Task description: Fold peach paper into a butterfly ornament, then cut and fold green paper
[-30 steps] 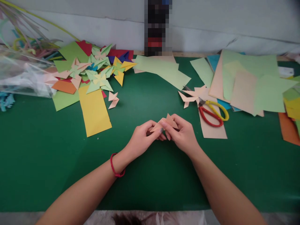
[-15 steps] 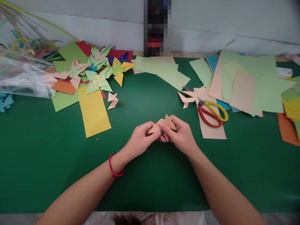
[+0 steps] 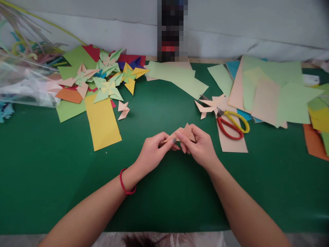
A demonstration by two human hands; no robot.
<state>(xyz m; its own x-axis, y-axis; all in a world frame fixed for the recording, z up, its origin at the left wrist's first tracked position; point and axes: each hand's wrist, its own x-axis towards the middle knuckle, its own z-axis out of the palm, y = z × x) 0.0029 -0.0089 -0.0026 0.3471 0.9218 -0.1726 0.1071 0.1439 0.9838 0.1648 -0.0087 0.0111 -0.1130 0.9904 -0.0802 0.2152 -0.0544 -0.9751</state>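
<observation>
Between both hands is a folded piece of peach paper (image 3: 189,131), with pointed corners showing above the fingers. My left hand (image 3: 154,148) pinches its left end between thumb and fingers. My right hand (image 3: 202,144) grips the right part, its thumb lying across the folds. The lower side of the paper is hidden behind the fingers. To the left on the table lies a small folded peach paper piece (image 3: 123,110). More folded peach pieces (image 3: 205,109) lie to the right, by scissors (image 3: 232,125) with one red and one yellow handle.
A green table (image 3: 164,202) spreads under everything. Folded paper stars (image 3: 109,87) are heaped at the back left, near a yellow sheet (image 3: 103,125) and a clear plastic bag (image 3: 25,82). Loose pale green sheets (image 3: 293,103) and peach sheets are stacked at the right.
My hands have shifted slightly, with the folded paper tilting and moving a little up and to the right. My right hand's fingers have drawn slightly apart from the left's.
</observation>
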